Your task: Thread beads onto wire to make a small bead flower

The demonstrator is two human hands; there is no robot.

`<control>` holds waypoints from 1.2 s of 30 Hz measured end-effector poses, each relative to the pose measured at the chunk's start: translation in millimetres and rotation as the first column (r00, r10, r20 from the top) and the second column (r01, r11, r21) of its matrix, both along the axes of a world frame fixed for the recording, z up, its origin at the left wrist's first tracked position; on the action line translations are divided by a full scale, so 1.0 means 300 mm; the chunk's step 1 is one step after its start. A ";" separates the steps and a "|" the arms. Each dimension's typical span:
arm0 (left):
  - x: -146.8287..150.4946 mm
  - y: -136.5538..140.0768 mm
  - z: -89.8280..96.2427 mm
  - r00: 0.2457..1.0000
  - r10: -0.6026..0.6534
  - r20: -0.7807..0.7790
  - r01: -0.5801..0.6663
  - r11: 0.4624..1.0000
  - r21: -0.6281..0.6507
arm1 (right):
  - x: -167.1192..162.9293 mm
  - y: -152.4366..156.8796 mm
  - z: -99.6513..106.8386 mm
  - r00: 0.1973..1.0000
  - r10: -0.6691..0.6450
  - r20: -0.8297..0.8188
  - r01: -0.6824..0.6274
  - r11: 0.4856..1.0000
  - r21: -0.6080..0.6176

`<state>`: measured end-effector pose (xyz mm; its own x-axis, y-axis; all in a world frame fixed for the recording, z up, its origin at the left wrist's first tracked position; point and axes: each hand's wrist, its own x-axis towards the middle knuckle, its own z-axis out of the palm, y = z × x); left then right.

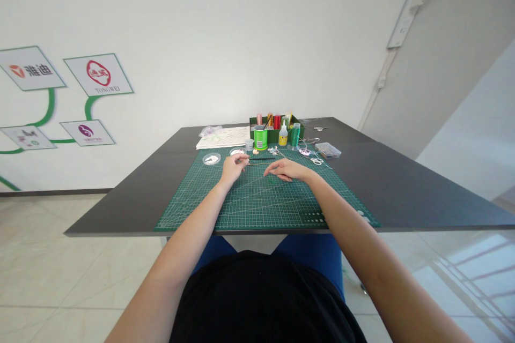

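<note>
- Left hand: fingers bent with tips close together, over the mat; whether they pinch anything is too small to tell.
- Right hand: fingers loosely curled, palm down; its underside is hidden, so I cannot tell whether it holds anything.
- Black stick: lies crosswise on the mat, its left end just beside the left hand's fingertips; contact is unclear.
- Thin stick: just nearer than the black one, between the hands, too fine to identify.
- Dishes: the left one is in view, contents hard to make out; the right one is partly covered by the left hand.
- Box: its front is partly blocked by the can and bottle.
- Case: right of the mat on the tabletop, contents unreadable.
- Right forearm: covers part of the mat's right side.
</note>
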<state>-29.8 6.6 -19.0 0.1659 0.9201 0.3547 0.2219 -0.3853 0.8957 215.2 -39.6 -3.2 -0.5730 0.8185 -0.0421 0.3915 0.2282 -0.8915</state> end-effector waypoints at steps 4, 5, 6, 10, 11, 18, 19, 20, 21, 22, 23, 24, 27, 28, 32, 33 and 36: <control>-0.003 0.008 -0.007 0.999 0.019 -0.044 -0.018 1.000 0.021 | -0.004 -0.018 0.015 0.986 0.041 -0.165 -0.051 0.997 -0.057; -0.003 0.010 -0.008 0.998 0.020 -0.054 -0.018 1.000 0.025 | -0.004 -0.021 0.018 0.978 0.048 -0.203 -0.063 0.996 -0.068; -0.003 0.011 -0.010 0.998 0.018 -0.061 -0.017 0.999 0.028 | -0.004 -0.022 0.020 0.970 0.052 -0.238 -0.072 0.994 -0.077; -0.003 0.015 -0.016 0.997 0.009 -0.080 -0.006 0.999 0.037 | -0.001 -0.021 0.020 0.942 0.065 -0.331 -0.101 0.990 -0.094; -0.002 0.015 -0.018 0.996 0.007 -0.087 -0.004 0.999 0.040 | 0.000 -0.020 0.019 0.935 0.066 -0.347 -0.105 0.990 -0.094; 0.003 0.007 -0.022 0.984 -0.014 -0.179 0.022 0.999 0.045 | 0.001 -0.017 0.015 0.906 0.075 -0.416 -0.123 0.988 -0.090; 0.004 0.003 -0.021 0.980 -0.020 -0.200 0.030 0.999 0.044 | 0.001 -0.018 0.015 0.904 0.076 -0.421 -0.124 0.988 -0.089; 0.006 0.000 -0.019 0.975 -0.028 -0.221 0.038 0.998 0.043 | 0.000 -0.018 0.015 0.901 0.077 -0.426 -0.125 0.988 -0.087; 0.007 -0.004 -0.018 0.970 -0.039 -0.239 0.050 0.998 0.040 | -0.001 -0.018 0.016 0.899 0.078 -0.431 -0.126 0.988 -0.084; 0.009 -0.008 -0.015 0.966 -0.056 -0.253 0.066 0.997 0.033 | -0.001 -0.019 0.016 0.896 0.080 -0.437 -0.127 0.989 -0.080; 0.011 -0.011 -0.013 0.962 -0.075 -0.264 0.084 0.996 0.025 | -0.001 -0.019 0.017 0.892 0.081 -0.445 -0.127 0.989 -0.076; 0.012 -0.015 -0.011 0.958 -0.097 -0.272 0.105 0.994 0.016 | -0.001 -0.019 0.018 0.887 0.080 -0.454 -0.127 0.989 -0.072; 0.017 -0.024 -0.006 0.945 -0.155 -0.288 0.160 0.987 -0.007 | 0.000 -0.021 0.022 0.871 0.059 -0.487 -0.106 0.992 -0.070; 0.018 -0.026 -0.004 0.941 -0.170 -0.291 0.174 0.985 -0.014 | 0.000 -0.022 0.023 0.865 0.045 -0.499 -0.093 0.993 -0.072; 0.020 -0.034 0.000 0.925 -0.238 -0.295 0.236 0.971 -0.042 | -0.001 -0.025 0.025 0.847 -0.013 -0.531 -0.041 0.995 -0.090; 0.020 -0.035 0.000 0.920 -0.256 -0.296 0.254 0.966 -0.046 | -0.001 -0.026 0.025 0.846 -0.026 -0.532 -0.030 0.995 -0.096; 0.020 -0.034 -0.004 0.905 -0.308 -0.294 0.305 0.951 -0.056 | -0.004 -0.029 0.026 0.848 -0.056 -0.528 -0.002 0.994 -0.108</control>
